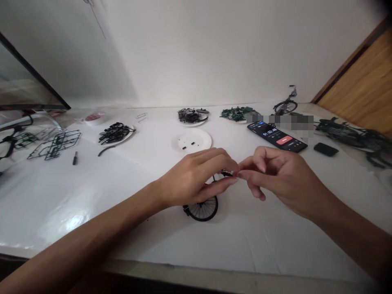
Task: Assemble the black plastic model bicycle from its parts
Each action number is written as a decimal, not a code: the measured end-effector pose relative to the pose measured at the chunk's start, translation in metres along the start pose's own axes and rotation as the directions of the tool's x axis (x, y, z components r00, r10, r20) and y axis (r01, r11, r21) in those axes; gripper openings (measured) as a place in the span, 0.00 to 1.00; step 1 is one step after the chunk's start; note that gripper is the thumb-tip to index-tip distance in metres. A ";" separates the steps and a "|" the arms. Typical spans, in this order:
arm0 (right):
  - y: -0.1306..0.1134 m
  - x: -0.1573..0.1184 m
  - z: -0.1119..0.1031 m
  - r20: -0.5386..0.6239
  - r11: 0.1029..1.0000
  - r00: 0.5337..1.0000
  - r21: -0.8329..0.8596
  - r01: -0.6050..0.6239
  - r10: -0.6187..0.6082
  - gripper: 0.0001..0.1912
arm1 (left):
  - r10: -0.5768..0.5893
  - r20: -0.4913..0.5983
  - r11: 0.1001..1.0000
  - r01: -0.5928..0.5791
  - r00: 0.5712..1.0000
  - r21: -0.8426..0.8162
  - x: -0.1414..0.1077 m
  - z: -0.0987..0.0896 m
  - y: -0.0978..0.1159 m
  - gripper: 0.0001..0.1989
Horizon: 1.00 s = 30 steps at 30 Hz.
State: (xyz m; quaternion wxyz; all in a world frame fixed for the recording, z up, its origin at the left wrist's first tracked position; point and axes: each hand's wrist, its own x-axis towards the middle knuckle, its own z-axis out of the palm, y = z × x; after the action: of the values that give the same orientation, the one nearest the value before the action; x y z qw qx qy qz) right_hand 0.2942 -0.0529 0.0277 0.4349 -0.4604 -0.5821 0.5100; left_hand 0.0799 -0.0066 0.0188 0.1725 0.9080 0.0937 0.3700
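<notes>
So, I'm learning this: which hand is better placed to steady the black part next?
Left, I'd say: the left hand lies over the wheel, its thumb and fingers either side of the black part. The right hand only comes near one end, with pinched fingers.

Soft, dim light, white glare on the tabletop (69, 212) at left, dark upper-right corner, pixelated patch at right

White table (254, 228), white plate (202, 141), lit phone (274, 136), green block (326, 149)
</notes>
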 end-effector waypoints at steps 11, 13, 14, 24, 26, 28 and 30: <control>0.006 -0.002 0.007 -0.119 0.991 0.993 -0.135 -0.015 -0.001 0.15 | -0.233 -0.046 0.956 0.220 0.971 -0.195 -0.003 0.014 -0.004 0.04; 0.006 -0.001 0.008 -0.108 0.986 0.994 -0.161 -0.043 0.026 0.12 | -0.210 -0.058 0.966 0.198 0.976 -0.165 -0.004 0.015 -0.005 0.04; 0.006 -0.001 0.008 -0.106 0.984 0.994 -0.169 -0.055 0.037 0.11 | -0.197 -0.072 0.971 0.184 0.978 -0.150 -0.004 0.015 -0.006 0.04; 0.004 -0.002 0.006 -0.073 0.985 0.995 -0.154 -0.076 0.065 0.10 | -0.030 -0.090 0.998 0.036 0.995 0.060 -0.005 0.012 -0.009 0.06; 0.003 -0.002 0.007 -0.085 0.986 0.995 -0.153 -0.064 0.052 0.10 | -0.024 -0.088 0.996 0.031 0.996 0.079 -0.005 0.012 -0.009 0.06; 0.002 -0.003 0.009 -0.112 0.988 0.993 -0.145 -0.050 0.034 0.11 | -0.017 -0.096 0.996 0.026 0.995 0.086 -0.004 0.011 -0.009 0.06; 0.001 -0.003 0.011 -0.141 0.991 0.990 -0.131 -0.037 0.018 0.11 | 0.005 -0.114 0.994 0.007 0.993 0.106 -0.003 0.011 -0.008 0.05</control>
State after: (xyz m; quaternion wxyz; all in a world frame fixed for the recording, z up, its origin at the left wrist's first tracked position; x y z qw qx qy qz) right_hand 0.2843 -0.0583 0.0259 0.4358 -0.5309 -0.5766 0.4425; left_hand 0.0852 -0.0030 0.0063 0.1186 0.8933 0.1233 0.4157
